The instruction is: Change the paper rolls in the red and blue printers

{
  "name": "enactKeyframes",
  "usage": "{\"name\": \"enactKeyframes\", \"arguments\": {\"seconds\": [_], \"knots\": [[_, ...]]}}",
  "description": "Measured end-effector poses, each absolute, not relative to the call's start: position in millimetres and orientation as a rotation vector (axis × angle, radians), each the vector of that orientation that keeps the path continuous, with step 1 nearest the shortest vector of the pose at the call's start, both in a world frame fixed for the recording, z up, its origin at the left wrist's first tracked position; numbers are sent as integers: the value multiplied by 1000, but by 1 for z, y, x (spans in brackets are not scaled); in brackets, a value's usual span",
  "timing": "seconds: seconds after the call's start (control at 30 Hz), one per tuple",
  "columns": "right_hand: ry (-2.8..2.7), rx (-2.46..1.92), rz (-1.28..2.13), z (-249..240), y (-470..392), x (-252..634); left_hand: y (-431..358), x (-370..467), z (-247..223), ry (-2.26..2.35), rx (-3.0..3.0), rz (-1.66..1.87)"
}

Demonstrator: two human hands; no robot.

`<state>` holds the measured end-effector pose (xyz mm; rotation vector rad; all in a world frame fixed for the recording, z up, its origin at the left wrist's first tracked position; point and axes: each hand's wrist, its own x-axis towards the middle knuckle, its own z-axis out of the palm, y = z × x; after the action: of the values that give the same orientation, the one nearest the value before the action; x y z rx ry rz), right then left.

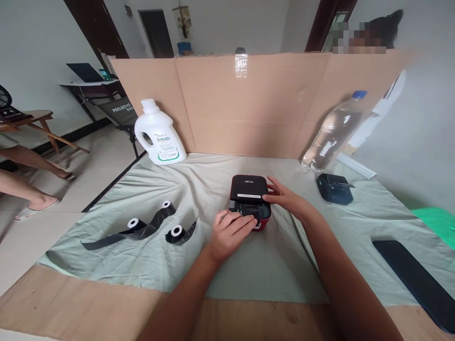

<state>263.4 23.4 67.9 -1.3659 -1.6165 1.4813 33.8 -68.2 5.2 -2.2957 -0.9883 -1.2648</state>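
In the middle of the cloth sits a small black-and-red label printer [247, 186], with a white strip along its lid. My left hand [229, 234] reaches over its front, fingers together and closed against the front edge. A shiny black piece of film or ribbon shows just above those fingers; their tips partly cover it. Against the printer's right side, my right hand [287, 198] has its thumb at the lid's corner and its fingers behind, gripping it. To the left lie several rolls of black ribbon with white cores, including one ribbon roll [177, 231] with a crumpled loose end.
A cardboard panel [249, 104] stands across the back. Before it are a white jug [161, 137] and a clear bottle [334, 130] with a blue cap. On the right lie a dark device [334, 188] and a long black slab [412, 279]. Another person's legs [28, 175] show at left.
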Motion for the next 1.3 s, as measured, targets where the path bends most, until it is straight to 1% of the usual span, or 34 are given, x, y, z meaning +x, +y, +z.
{"name": "enactKeyframes", "arguments": {"seconds": [0.07, 0.17, 0.27, 0.33, 0.57, 0.8, 0.97, 1.3], "knots": [[-1632, -1281, 1542, 69, 24, 263, -66, 34, 6, -1027, -2264, -1292], [-1733, -1172, 1576, 71, 24, 263, -62, 31, 5, -1237, -2221, -1360], [-1751, -1139, 1600, 73, 23, 263, -56, 28, 2, -1467, -2265, -1328], [-1739, -1138, 1615, 74, 23, 263, -53, 26, 0, -1534, -2304, -1321], [-1700, -1093, 1694, 75, 23, 261, -47, 27, -5, -1539, -2326, -1356], [-1613, -1145, 1651, 64, 25, 268, -47, 26, -13, -1514, -2290, -1516], [-1603, -1196, 1659, 62, 27, 267, -45, 23, -14, -1523, -2281, -1517], [-1660, -977, 1712, 61, 27, 265, -42, 17, -9, -1628, -2345, -1499]]}}
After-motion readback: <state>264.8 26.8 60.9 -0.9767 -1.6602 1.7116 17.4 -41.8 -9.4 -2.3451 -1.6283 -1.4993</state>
